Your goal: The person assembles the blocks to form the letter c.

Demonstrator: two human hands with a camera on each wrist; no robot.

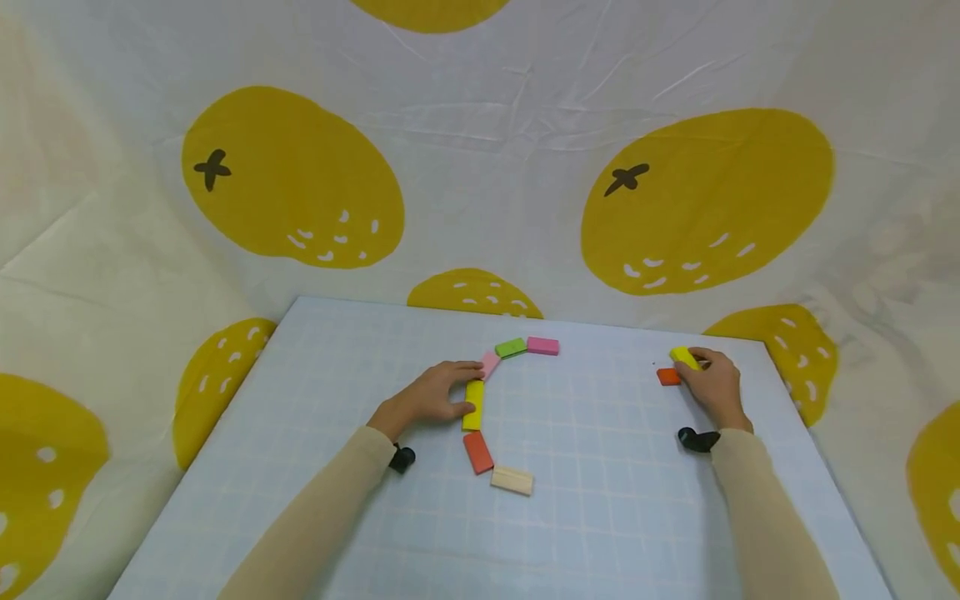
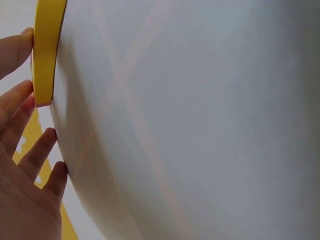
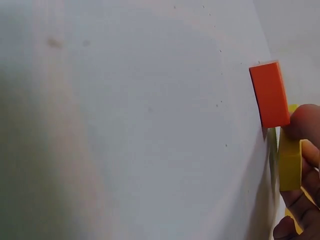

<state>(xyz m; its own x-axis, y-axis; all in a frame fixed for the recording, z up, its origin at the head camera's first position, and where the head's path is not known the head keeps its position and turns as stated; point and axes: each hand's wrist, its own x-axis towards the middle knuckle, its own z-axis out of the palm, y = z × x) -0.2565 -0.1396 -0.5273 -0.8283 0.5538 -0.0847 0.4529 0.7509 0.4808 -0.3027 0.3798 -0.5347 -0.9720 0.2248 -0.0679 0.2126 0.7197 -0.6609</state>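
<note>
My left hand (image 1: 435, 393) is beside a yellow block (image 1: 473, 406) lying on the table. Its thumb touches that block and its index finger reaches the far end, close to a light pink block (image 1: 490, 365). In the left wrist view, the thumb and index finger rest against the yellow block (image 2: 46, 50), the other fingers spread. Over on the right, my right hand (image 1: 716, 385) pinches another yellow block (image 1: 683, 358). An orange-red block (image 1: 668, 377) lies close by; in the right wrist view, the orange-red block (image 3: 270, 95) stands near the held yellow block (image 3: 290, 165).
A green block (image 1: 512, 348) and a darker pink block (image 1: 543, 346) continue the curved row at its far end. A red block (image 1: 478, 452) and a plain wooden block (image 1: 512, 480) form its near end. Behind the table (image 1: 600, 533) hangs a patterned cloth (image 1: 487, 192).
</note>
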